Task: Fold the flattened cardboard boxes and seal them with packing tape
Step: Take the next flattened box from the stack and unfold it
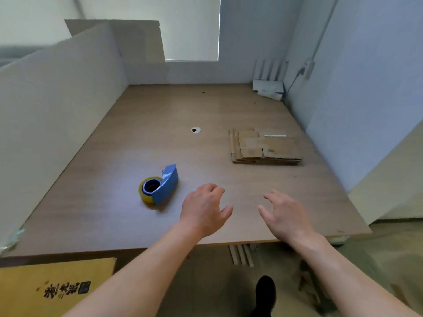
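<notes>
Two hands, left hand (pixel 203 209) and right hand (pixel 286 216), hover above the surface's (pixel 160 124) near edge, fingers loosely apart, holding nothing. The flattened cardboard boxes (pixel 265 147) lie stacked well ahead, toward the right edge. The tape dispenser (pixel 159 187) sits just left of the left hand.

A brown wood-grain tabletop (pixel 206 106) fills the view, walled on its left by a tall white partition panel (pixel 57 92). A blue plastic tape dispenser loaded with a yellowish roll of packing tape (pixel 158 187) lies on the near left part of the surface. A stack of flattened brown cardboard boxes (pixel 265 146) lies well apart from it, toward the right. Between them, further back, is a small round white cable hole (pixel 196 130).

The left hand (pixel 203 209) and the right hand (pixel 286 213) hover over the near edge side by side, palms down, fingers loosely bent, holding nothing. A yellow cardboard carton with black print (pixel 52 287) sits below the table's near left edge, and a black shoe (pixel 265 291) shows on the floor.
</notes>
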The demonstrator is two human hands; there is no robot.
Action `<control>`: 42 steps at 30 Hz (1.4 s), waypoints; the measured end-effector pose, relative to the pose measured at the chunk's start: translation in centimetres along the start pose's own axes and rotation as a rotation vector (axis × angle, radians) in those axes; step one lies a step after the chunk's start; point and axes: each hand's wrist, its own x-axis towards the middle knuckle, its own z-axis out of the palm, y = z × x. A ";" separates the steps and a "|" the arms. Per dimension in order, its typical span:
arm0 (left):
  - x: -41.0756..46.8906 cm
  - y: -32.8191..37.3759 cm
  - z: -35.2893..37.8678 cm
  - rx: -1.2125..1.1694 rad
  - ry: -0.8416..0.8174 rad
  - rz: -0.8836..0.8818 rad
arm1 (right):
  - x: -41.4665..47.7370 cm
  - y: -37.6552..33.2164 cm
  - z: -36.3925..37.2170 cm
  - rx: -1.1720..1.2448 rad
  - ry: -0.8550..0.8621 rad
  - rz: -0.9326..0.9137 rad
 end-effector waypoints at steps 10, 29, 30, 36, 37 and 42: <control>18.8 3.1 6.9 -0.006 -0.128 -0.139 | 18.6 12.9 1.9 0.045 -0.110 0.111; 38.1 3.3 19.3 0.085 -0.400 -0.279 | 36.1 24.3 5.8 0.038 -0.308 0.270; 38.2 3.3 19.7 0.086 -0.377 -0.279 | 36.2 24.4 5.9 0.044 -0.294 0.273; 37.7 3.6 19.3 -0.127 -0.230 -0.332 | 35.1 23.7 4.7 0.163 -0.195 0.343; 37.2 3.5 18.8 -0.162 -0.207 -0.333 | 34.6 23.6 4.2 0.208 -0.171 0.355; 34.8 3.6 14.7 -0.399 -0.062 -0.288 | 32.5 22.4 0.7 0.420 0.081 0.221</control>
